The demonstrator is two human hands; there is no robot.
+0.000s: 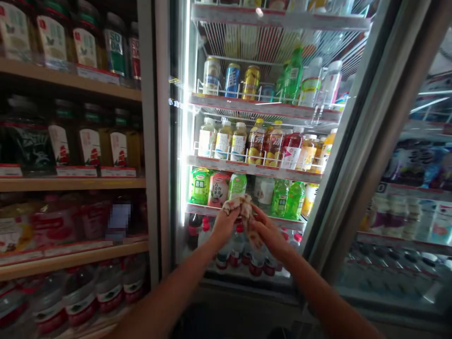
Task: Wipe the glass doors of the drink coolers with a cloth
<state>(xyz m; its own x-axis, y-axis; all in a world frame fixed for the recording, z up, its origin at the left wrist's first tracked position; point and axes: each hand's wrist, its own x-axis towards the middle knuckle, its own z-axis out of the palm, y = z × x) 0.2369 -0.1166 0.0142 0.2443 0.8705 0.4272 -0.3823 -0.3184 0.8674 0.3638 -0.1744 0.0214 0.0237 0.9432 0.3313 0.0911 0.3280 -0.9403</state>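
Observation:
Both my hands are raised in front of an open drinks fridge (247, 169). My left hand (223, 227) and my right hand (268, 233) are closed together on a crumpled, stained cloth (241, 205). The cloth is bunched between them at the level of the shelf rail (197, 209) under the green and pink bottles (212, 187). Red-capped bottles (243, 259) stand on the shelf below my hands.
The glass fridge door (395, 155) is swung open to the right. Higher fridge shelves hold cans (231, 80) and juice bottles (257, 143). A wooden shelving unit (70, 183) with bottles stands to the left, water bottles (77, 301) at its bottom.

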